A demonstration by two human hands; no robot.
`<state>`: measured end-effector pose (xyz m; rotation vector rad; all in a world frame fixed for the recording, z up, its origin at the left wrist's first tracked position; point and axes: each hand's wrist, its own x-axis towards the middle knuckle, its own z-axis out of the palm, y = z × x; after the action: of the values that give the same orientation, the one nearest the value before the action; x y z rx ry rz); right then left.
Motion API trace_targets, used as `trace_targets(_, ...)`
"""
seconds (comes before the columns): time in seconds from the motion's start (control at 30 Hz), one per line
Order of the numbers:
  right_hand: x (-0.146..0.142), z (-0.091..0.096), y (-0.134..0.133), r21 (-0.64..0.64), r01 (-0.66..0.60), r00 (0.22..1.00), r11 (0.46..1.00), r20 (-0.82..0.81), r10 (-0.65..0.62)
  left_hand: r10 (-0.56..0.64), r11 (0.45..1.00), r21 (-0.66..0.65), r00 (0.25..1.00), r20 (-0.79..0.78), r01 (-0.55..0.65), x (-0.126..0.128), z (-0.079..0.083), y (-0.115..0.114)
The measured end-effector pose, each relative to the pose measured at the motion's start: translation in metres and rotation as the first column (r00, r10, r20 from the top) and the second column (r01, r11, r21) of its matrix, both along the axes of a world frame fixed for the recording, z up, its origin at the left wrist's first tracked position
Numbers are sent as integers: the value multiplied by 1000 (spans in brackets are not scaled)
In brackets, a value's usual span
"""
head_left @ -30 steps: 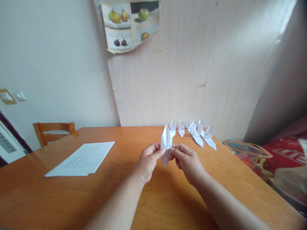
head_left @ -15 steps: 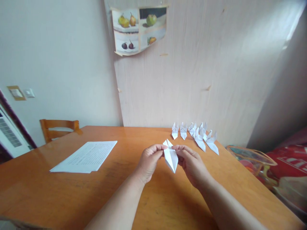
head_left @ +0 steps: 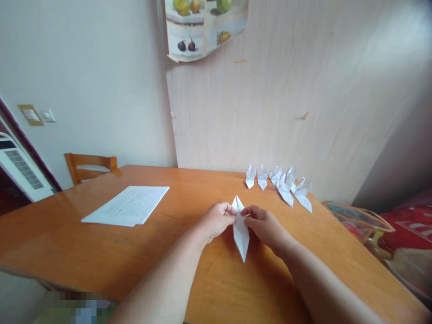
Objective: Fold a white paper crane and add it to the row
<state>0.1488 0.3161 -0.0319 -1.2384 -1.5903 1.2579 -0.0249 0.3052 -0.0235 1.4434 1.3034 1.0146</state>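
A white sheet folded into a long diamond, the folded paper [head_left: 241, 234], lies between my hands with one point toward me and a split point away. My left hand [head_left: 218, 220] pinches its left edge with thumb and forefinger. On the opposite edge my right hand [head_left: 265, 224] grips it the same way, the fingertips of both hands close together. Part of the paper's upper half is covered by my fingers. Several finished-looking folded paper figures [head_left: 285, 191] stand toward the back right of the table, beyond my right hand.
A stack of printed sheets [head_left: 126, 207] lies on the left of the wooden table [head_left: 162, 256]. Behind the table's left corner is a wooden chair [head_left: 91, 164]. A basket-like item [head_left: 359, 218] and red fabric [head_left: 405, 225] are beyond the right edge.
The folded paper has come down from a tilted position and now looks longer, flatter and nearer the tabletop. Both hands stay on it. My view has dipped downward.
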Motion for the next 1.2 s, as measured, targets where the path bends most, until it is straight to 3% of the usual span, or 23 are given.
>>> trace_targets(0.1,1,-8,3,94,-64,962,993,272,36,-75,997,-15,985,-155,73,-1,-7,2)
trace_targets(0.17,1,-10,3,124,-91,934,988,356,41,-123,992,-13,972,-199,123,0,-9,2)
trace_targets(0.4,0,-5,-1,163,-131,887,978,459,43,-149,983,43,915,-374,177,-4,-14,6)
trace_targets(0.7,7,-6,0,214,-196,809,957,587,35,-69,971,149,812,-580,189,-11,-12,8)
trace_targets(0.9,11,-6,2,233,-199,797,952,604,18,11,905,279,639,-769,320,-8,-5,2)
trace_targets(1.1,19,-9,5,214,-229,818,949,571,68,-62,909,188,566,-822,372,-10,-2,-1)
trace_targets(1.2,19,-8,5,253,-210,802,944,597,19,-87,923,147,564,-821,356,-11,-1,-3)
